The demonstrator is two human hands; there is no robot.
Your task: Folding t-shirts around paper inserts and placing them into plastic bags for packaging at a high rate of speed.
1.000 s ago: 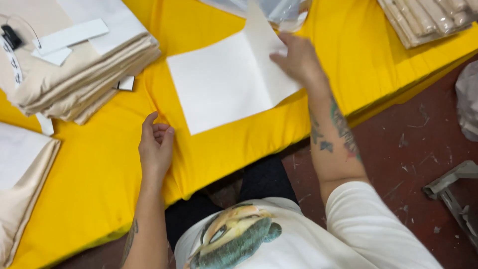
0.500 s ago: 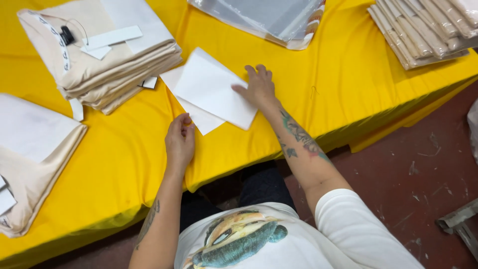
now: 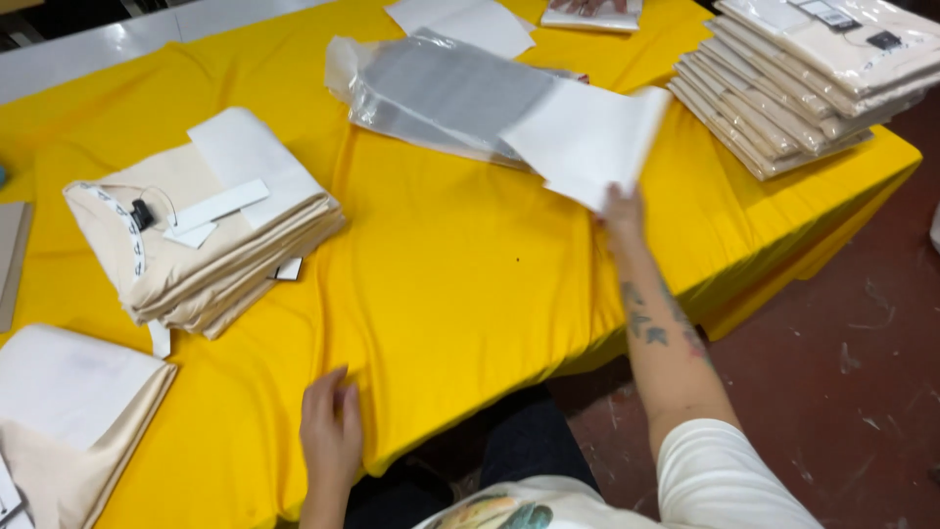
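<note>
My right hand (image 3: 623, 213) holds a folded white paper sheet (image 3: 586, 138) lifted above the yellow table (image 3: 460, 274), just in front of a pile of clear plastic bags (image 3: 441, 93). My left hand (image 3: 330, 428) lies flat on the yellow cloth near the table's front edge, fingers together, holding nothing. A stack of folded cream garments (image 3: 196, 245) with a white sheet and tags on top sits to the left.
Bagged cream garments (image 3: 803, 69) are piled at the far right corner. Another folded cream garment with a white sheet (image 3: 69, 411) lies at the front left. More white sheets (image 3: 470, 22) lie at the back. Dark red floor (image 3: 842, 343) is to the right.
My right hand has picked the white sheet up off the cloth and carried it right and away, toward the plastic bags. My left hand stays on the cloth near the front edge.
</note>
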